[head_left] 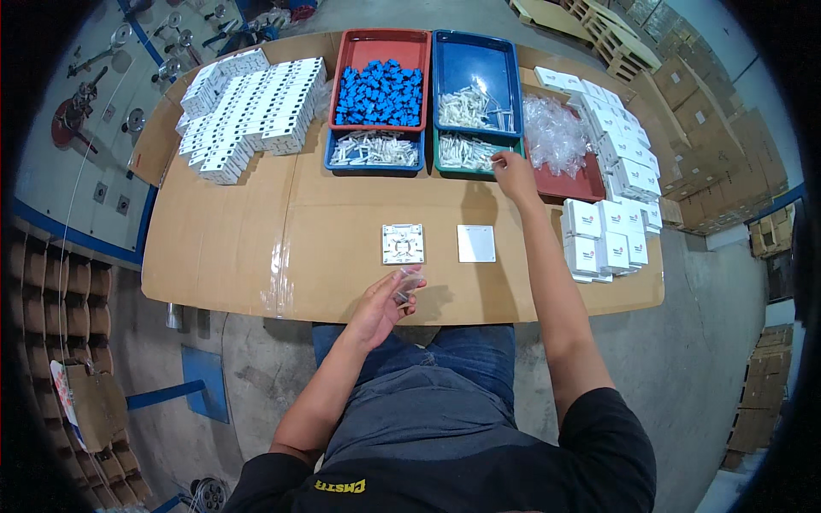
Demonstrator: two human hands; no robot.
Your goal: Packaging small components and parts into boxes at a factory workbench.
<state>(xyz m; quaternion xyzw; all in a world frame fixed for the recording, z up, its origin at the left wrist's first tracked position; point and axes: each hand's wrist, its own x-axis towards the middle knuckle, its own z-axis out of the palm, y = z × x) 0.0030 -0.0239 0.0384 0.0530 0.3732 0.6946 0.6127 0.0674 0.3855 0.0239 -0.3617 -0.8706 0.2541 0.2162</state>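
**Clear bag held, tray reached**

The hands are held apart. A small clear bag (410, 281) is pinched in the left hand (380, 309), at lower centre; the right hand (515, 178) is placed at the green tray (462, 173), upper centre, and whether anything is gripped cannot be told. Mid-frame on the desk (342, 209), a white square frame (403, 244) and a flat white plate (476, 244) are laid apart, unboxed. Stacked white units (256, 120) are seen upper left, white boxes (620, 154) at right; bagging is judged unfinished.

two hands (377, 313) — five trays (382, 53) — one blank panel (475, 244)
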